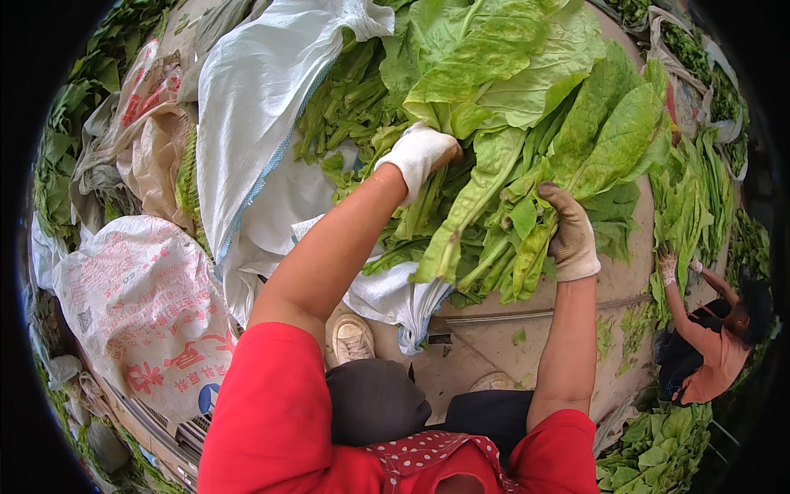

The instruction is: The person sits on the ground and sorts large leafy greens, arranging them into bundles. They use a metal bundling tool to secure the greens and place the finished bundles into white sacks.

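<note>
Large green leaves (pixel 494 80), some blotched yellow and brown, lie heaped before me with their stalks towards me. My left hand (pixel 426 157), in a white knit glove with a brown palm, reaches in among them; its fingers are hidden under the leaves, so its grip cannot be told. My right hand (pixel 568 231), gloved alike, is closed around the right side of a bundle of leaves (pixel 518 228), thumb on top. Beneath and to the left, more leaf stalks (pixel 352 105) lie on an opened white woven sack (pixel 259 92) with a blue edge.
A printed white woven sack (pixel 142 309) lies at the left, near a crumpled beige sack (pixel 157 160). At the right, a co-worker (pixel 710 346) crouches with gloved hands on a long row of leaves (pixel 691 204). Another leaf pile (pixel 660 444) stands at lower right. Leaf scraps dot the floor (pixel 494 346).
</note>
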### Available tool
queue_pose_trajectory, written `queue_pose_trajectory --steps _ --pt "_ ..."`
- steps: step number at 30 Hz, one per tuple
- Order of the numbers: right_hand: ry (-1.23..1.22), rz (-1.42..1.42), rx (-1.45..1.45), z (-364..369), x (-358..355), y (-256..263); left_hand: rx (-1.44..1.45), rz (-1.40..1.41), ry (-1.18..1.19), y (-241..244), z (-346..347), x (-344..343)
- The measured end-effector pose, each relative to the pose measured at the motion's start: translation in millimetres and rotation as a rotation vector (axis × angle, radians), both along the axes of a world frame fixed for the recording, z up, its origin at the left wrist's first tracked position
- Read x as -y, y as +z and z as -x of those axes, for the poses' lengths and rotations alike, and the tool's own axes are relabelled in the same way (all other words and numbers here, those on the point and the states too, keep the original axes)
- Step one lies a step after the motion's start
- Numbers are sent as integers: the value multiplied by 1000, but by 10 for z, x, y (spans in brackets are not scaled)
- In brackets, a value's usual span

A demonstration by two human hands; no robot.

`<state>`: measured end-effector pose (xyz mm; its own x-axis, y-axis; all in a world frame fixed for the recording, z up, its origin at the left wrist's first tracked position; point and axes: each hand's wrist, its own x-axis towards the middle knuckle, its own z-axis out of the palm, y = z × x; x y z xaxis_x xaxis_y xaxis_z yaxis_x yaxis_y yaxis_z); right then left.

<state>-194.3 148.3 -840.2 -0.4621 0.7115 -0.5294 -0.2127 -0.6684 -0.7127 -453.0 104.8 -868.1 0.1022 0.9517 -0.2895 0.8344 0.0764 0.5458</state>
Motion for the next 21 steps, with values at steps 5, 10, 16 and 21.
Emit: queue_pose_trajectory --steps 5,10,16,21 --pt "107 -29 323 367 118 -152 121 -104 108 -22 -24 145" --pt "173 226 165 413 -55 -280 279 -258 63 6 -121 141" --pt "148 -79 -127 216 -142 -136 783 -120 329 618 -482 73" --pt "125 -217 -457 -272 -302 758 227 -632 -79 1402 -1012 -60"
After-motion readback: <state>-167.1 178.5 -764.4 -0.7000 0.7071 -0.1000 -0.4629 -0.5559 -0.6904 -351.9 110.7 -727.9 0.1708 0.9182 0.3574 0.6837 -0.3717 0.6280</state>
